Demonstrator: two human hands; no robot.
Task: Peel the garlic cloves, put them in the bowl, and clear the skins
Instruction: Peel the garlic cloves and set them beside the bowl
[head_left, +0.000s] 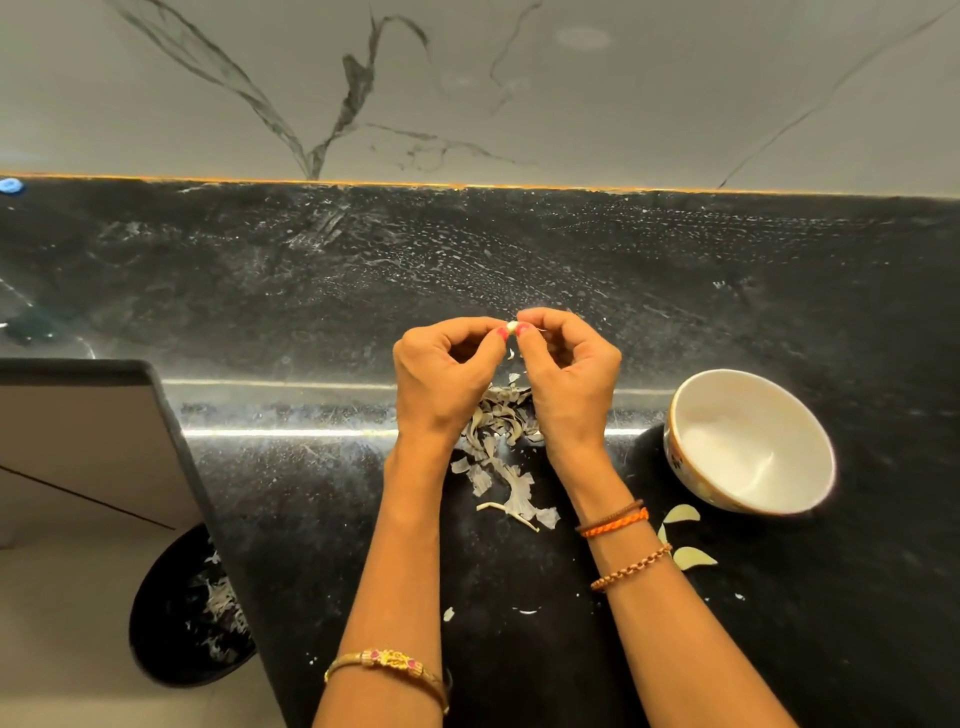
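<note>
The counter (311, 493) is black with fine white specks. The wall (519, 78) at the top of the frame is pale grey with dark veins. The bowl (691, 400) is white inside, with a patterned outside. The garlic skins (498, 431) are greyish white. The bin (156, 623) at lower left is black.

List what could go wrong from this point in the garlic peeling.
1. The clove is pinched only at the fingertips of the left hand and right hand, above the counter, not the bowl; it might slip and drop into the skins.
2. The cloves beside the bowl lie close to loose skins, so clearing could sweep them away too.
</note>
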